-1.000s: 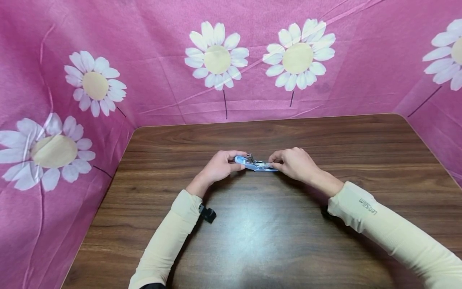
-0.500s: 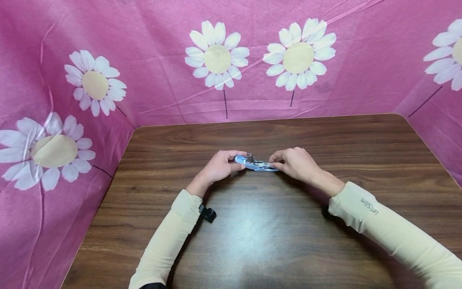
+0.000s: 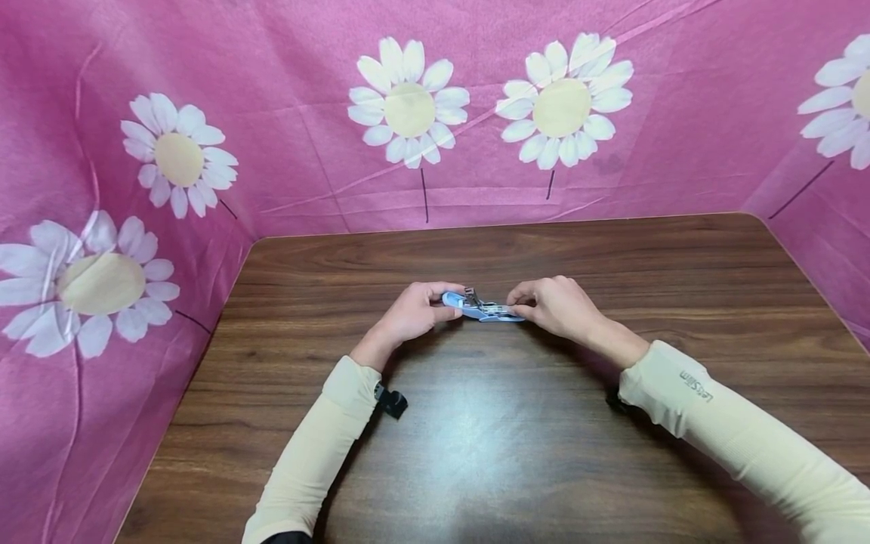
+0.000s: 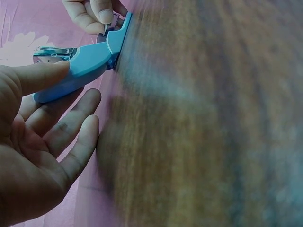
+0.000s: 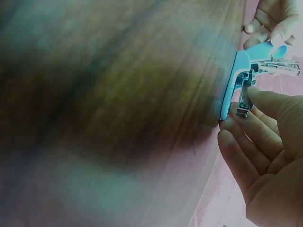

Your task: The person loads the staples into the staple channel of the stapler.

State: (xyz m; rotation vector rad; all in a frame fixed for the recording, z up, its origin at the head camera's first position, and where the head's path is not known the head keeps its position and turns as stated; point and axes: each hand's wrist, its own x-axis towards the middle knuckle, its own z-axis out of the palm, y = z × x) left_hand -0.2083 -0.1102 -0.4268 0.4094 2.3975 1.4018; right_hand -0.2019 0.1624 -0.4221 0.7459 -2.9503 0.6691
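Note:
A light blue stapler (image 3: 469, 309) lies spread open between both hands over the middle of the table, its metal insides exposed. My left hand (image 3: 414, 311) grips the top-cover end between thumb and fingers, with the lower fingers spread beneath it in the left wrist view. At the other end my right hand (image 3: 560, 306) pinches the stapler. In the right wrist view its thumb (image 5: 265, 101) presses on a metal rail (image 5: 245, 94) that runs above the blue base (image 5: 228, 97). A second metal part (image 4: 54, 54) sticks up beside the blue cover (image 4: 87, 64).
The brown wood-grain table (image 3: 476, 423) reaches back to a pink cloth (image 3: 299, 151) with printed white daisies, which hangs along the back and sides. Black straps (image 3: 392, 403) show at the wrists under the cream sleeves (image 3: 319, 446).

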